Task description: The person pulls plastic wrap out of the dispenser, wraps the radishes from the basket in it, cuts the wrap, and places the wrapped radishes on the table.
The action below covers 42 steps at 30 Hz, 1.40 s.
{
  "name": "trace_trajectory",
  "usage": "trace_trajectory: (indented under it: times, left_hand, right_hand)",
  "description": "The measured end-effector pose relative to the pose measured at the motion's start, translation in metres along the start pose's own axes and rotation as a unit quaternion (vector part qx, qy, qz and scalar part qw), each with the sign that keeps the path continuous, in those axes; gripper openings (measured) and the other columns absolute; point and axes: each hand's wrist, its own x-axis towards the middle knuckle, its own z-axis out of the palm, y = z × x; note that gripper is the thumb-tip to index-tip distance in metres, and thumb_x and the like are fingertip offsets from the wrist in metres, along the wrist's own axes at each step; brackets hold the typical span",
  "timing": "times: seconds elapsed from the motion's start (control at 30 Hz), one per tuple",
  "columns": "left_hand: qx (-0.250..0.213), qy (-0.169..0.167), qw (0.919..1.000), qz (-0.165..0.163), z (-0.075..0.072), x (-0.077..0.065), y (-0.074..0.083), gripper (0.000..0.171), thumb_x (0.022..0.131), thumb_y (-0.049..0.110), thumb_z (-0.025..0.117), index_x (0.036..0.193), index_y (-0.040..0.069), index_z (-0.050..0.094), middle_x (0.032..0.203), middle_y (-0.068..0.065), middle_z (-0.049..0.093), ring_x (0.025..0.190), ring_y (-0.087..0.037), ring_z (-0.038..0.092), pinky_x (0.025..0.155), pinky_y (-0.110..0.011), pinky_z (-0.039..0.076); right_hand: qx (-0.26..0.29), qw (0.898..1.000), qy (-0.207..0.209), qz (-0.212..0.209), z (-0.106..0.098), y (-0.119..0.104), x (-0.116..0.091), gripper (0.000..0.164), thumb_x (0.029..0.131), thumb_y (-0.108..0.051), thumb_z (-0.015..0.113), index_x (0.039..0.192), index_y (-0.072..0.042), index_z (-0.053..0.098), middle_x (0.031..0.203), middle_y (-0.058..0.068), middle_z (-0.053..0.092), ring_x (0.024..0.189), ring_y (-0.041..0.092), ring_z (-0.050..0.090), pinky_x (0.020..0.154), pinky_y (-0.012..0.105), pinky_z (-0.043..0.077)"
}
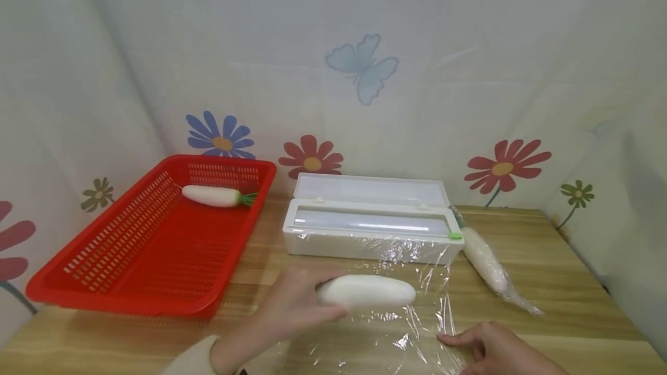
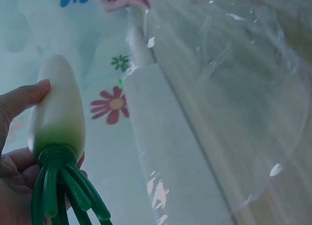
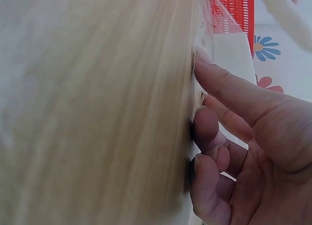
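My left hand [image 1: 299, 300] grips a white radish [image 1: 372, 292] above a sheet of plastic wrap [image 1: 385, 337]. In the left wrist view the radish [image 2: 58, 105] shows its green stalks [image 2: 61, 188], with the thumb on its side. The wrap runs forward from a white wrap dispenser [image 1: 365, 246], whose lid stands up. At the sheet's right edge my right hand [image 1: 492, 349] pinches the wrap between thumb and forefinger, low over the table. The right wrist view shows that hand [image 3: 263, 132] with its other fingers curled.
To the left stands a red plastic basket [image 1: 229, 274] with another white radish [image 1: 211, 195] inside. A radish wrapped in film [image 1: 487, 262] lies right of the dispenser on the wooden table [image 1: 583, 317]. A flowered cloth [image 1: 417, 120] hangs behind.
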Motion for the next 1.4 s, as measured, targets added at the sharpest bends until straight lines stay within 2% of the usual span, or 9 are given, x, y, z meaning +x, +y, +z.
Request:
trace_trajectory:
  times: [0.2, 0.3, 0.47, 0.63, 0.87, 1.1, 1.27, 1.4]
  left_hand:
    - [0.009, -0.017, 0.9998, 0.010, 0.025, 0.010, -0.013, 0.042, 0.060, 0.028, 0.082, 0.099, 0.015, 0.071, 0.083, 0.006, 0.069, 0.068, 0.000, 0.056, 0.062, -0.017, 0.046]
    - [0.017, -0.031, 0.9994, 0.004, 0.033, 0.013, -0.018, 0.043, 0.060, 0.031, 0.081, 0.099, 0.015, 0.071, 0.082, 0.006, 0.069, 0.067, 0.001, 0.055, 0.062, -0.016, 0.045]
    - [0.014, -0.055, 0.9984, 0.001, 0.042, 0.018, -0.024, 0.039, 0.060, 0.030, 0.081, 0.095, 0.015, 0.072, 0.079, 0.008, 0.068, 0.062, 0.003, 0.053, 0.057, -0.014, 0.043]
    - [0.005, -0.085, 0.9961, -0.020, 0.047, 0.020, -0.027, 0.039, 0.059, 0.028, 0.081, 0.094, 0.015, 0.072, 0.078, 0.008, 0.068, 0.060, 0.003, 0.051, 0.055, -0.014, 0.042]
    - [0.032, -0.103, 0.9938, -0.028, 0.053, 0.025, -0.031, 0.040, 0.057, 0.030, 0.082, 0.093, 0.015, 0.073, 0.077, 0.010, 0.068, 0.060, 0.002, 0.050, 0.057, -0.014, 0.041]
    - [0.051, -0.136, 0.9883, -0.045, 0.058, 0.027, -0.032, 0.036, 0.054, 0.033, 0.084, 0.084, 0.017, 0.072, 0.068, 0.015, 0.062, 0.057, 0.001, 0.048, 0.057, -0.015, 0.041]
    - [0.063, -0.142, 0.9863, -0.053, 0.060, 0.027, -0.029, 0.038, 0.054, 0.034, 0.084, 0.085, 0.016, 0.072, 0.069, 0.013, 0.063, 0.057, 0.001, 0.048, 0.057, -0.015, 0.040]
    - [0.086, -0.142, 0.9851, -0.043, 0.059, 0.027, -0.026, 0.041, 0.053, 0.035, 0.084, 0.087, 0.015, 0.072, 0.072, 0.010, 0.064, 0.059, 0.001, 0.048, 0.058, -0.015, 0.040]
  right_hand:
    - [-0.013, 1.000, 0.003, -0.022, 0.001, 0.002, 0.000, 0.055, 0.072, -0.038, 0.072, 0.120, -0.013, 0.060, 0.055, -0.017, 0.041, 0.041, -0.006, 0.031, 0.034, 0.018, 0.032]
    - [-0.013, 0.999, 0.004, -0.031, 0.002, 0.003, 0.000, 0.056, 0.072, -0.038, 0.072, 0.120, -0.012, 0.060, 0.054, -0.018, 0.039, 0.041, -0.007, 0.030, 0.034, 0.018, 0.031]
    - [-0.004, 1.000, 0.002, -0.022, 0.002, 0.003, 0.000, 0.056, 0.072, -0.036, 0.072, 0.120, -0.011, 0.060, 0.051, -0.018, 0.036, 0.040, -0.008, 0.028, 0.033, 0.017, 0.029]
    - [-0.002, 1.000, -0.001, -0.015, 0.001, 0.002, 0.000, 0.056, 0.072, -0.037, 0.072, 0.120, -0.011, 0.060, 0.052, -0.017, 0.038, 0.040, -0.006, 0.029, 0.033, 0.017, 0.029]
    - [-0.001, 1.000, -0.005, -0.022, 0.000, 0.002, 0.000, 0.057, 0.073, -0.038, 0.071, 0.120, -0.009, 0.059, 0.053, -0.017, 0.039, 0.041, -0.007, 0.030, 0.034, 0.017, 0.030]
    - [-0.011, 0.999, -0.005, -0.032, 0.000, 0.003, 0.000, 0.055, 0.074, -0.038, 0.071, 0.120, -0.009, 0.060, 0.053, -0.018, 0.037, 0.042, -0.007, 0.030, 0.034, 0.017, 0.031]
    - [-0.010, 0.999, -0.006, -0.031, 0.000, 0.004, 0.001, 0.055, 0.074, -0.038, 0.071, 0.120, -0.010, 0.060, 0.054, -0.018, 0.038, 0.042, -0.007, 0.030, 0.035, 0.016, 0.031]
    - [-0.015, 0.999, -0.004, -0.033, 0.000, 0.005, 0.001, 0.055, 0.074, -0.039, 0.070, 0.120, -0.010, 0.060, 0.054, -0.018, 0.038, 0.042, -0.007, 0.031, 0.035, 0.017, 0.032]
